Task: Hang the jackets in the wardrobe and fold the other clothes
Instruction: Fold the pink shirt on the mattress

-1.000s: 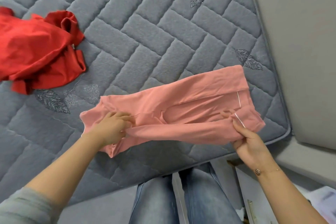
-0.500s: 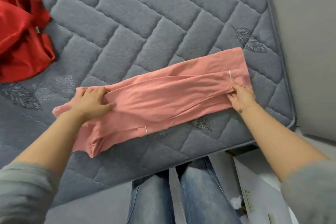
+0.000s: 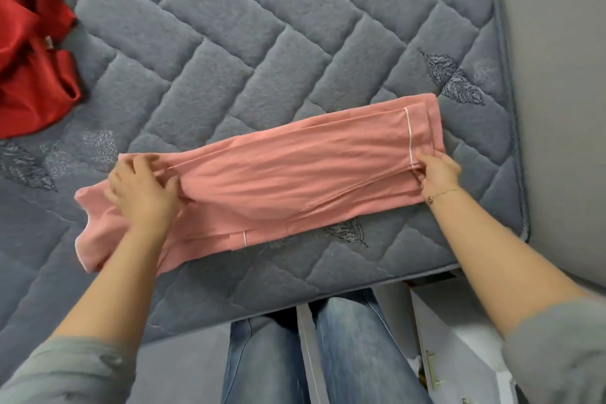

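Folding the pink garment [image 3: 295, 174] on the bed [image 3: 229, 43].
My left hand [image 3: 141, 187] and right hand [image 3: 437, 174] pinch its ends; next I'd fold it in half.

A bedroom at home – quilted grey mattress [image 3: 295, 43], loose clothes

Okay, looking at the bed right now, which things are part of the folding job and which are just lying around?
Part of the job:
pink garment, lying on the mattress
left hand, gripping its left end
right hand, pinching its right end
red garment, crumpled at the far left, not yet folded

Just lying about:
white cabinet with a metal handle beside the bed
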Tool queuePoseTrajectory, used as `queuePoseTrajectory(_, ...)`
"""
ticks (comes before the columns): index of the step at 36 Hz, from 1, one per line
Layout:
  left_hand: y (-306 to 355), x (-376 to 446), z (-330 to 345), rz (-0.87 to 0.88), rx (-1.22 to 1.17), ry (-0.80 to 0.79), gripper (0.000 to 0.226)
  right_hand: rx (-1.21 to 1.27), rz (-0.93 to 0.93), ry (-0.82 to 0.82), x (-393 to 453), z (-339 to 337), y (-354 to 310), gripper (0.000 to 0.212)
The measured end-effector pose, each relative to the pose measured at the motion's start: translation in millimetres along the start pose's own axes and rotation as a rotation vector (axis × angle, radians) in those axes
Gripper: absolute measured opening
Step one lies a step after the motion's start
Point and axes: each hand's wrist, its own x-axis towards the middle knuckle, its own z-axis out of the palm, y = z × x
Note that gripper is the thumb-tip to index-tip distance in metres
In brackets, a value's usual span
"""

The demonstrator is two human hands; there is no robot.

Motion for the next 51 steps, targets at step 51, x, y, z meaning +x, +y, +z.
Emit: queuePoseTrajectory(51, 179, -99, 104, 0.601, 0.011, -0.467, 0.073, -0.352, -0.382, -0.136, 27, -50, 7, 0.010)
